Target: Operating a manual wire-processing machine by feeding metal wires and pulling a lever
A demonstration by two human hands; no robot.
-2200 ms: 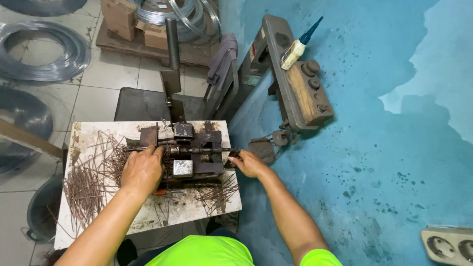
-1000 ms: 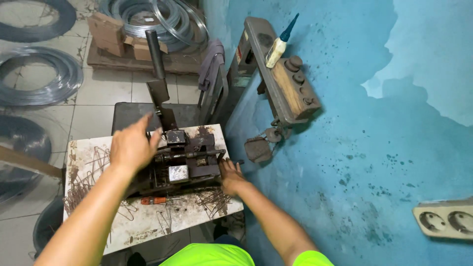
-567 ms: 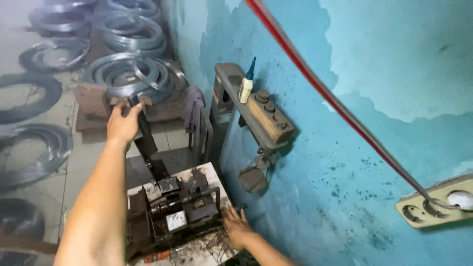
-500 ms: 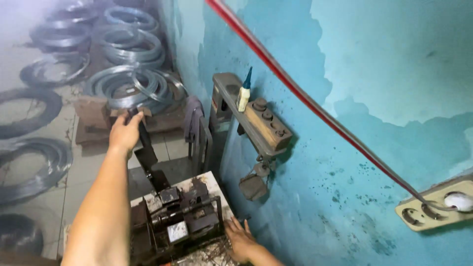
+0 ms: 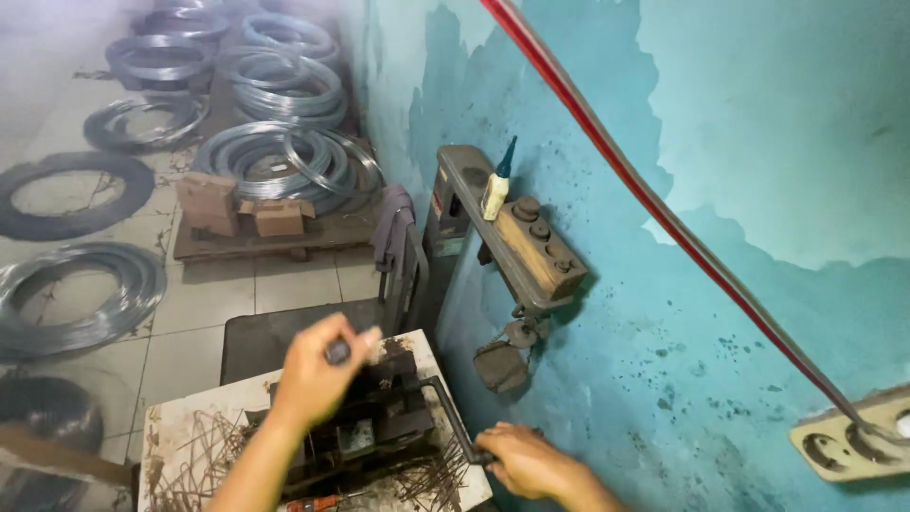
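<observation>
Your left hand has its grip clamped around the dark lever handle above the black press tool on the white desk; your right hand grips the bent metal rod beside scattered wire pieces.

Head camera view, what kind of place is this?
Likely a small wire-working workshop: grey steel wire coils on the tiled floor, a dark metal hand-lever machine on a worn white bench, cut rusty wire pieces.
</observation>
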